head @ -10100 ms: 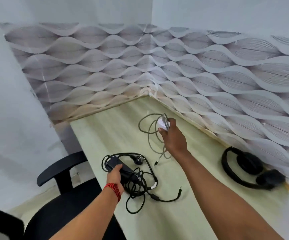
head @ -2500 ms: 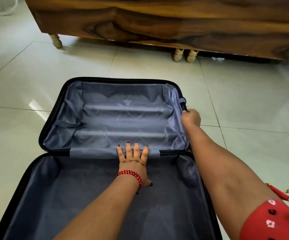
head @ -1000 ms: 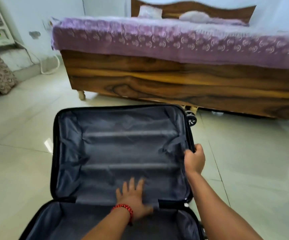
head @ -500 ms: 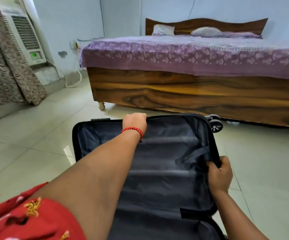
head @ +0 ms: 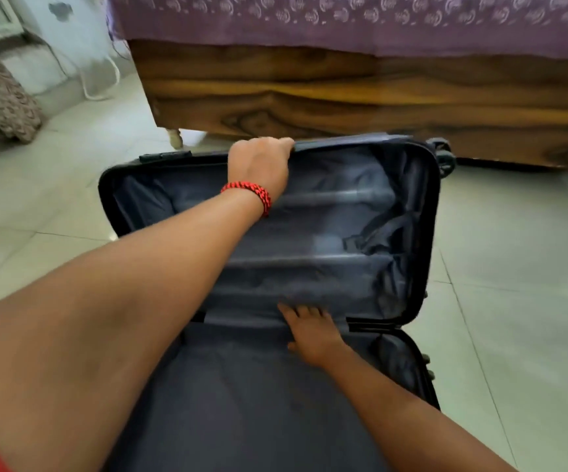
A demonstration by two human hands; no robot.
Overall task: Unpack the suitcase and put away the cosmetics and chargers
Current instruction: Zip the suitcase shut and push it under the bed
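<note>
The suitcase (head: 326, 233) is laid open before the bed (head: 343, 97). Its far edge is gripped by the left hand (head: 258, 165), fingers curled; the right hand (head: 313, 335) is laid flat inside, fingers straight.

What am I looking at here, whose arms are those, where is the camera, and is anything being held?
There is no machine here. These are a person's two bare arms, filmed by one wide-angle camera worn on their head, looking forward and down. A dark suitcase lies open on a tiled floor in front of a wooden bed with a purple cover. The left hand, with a red bracelet at its wrist, grips the top edge of the lid. The right hand lies flat, fingers straight, on the grey lining where the two halves meet. Neither half shows anything inside except lining and a loose strap.
</note>
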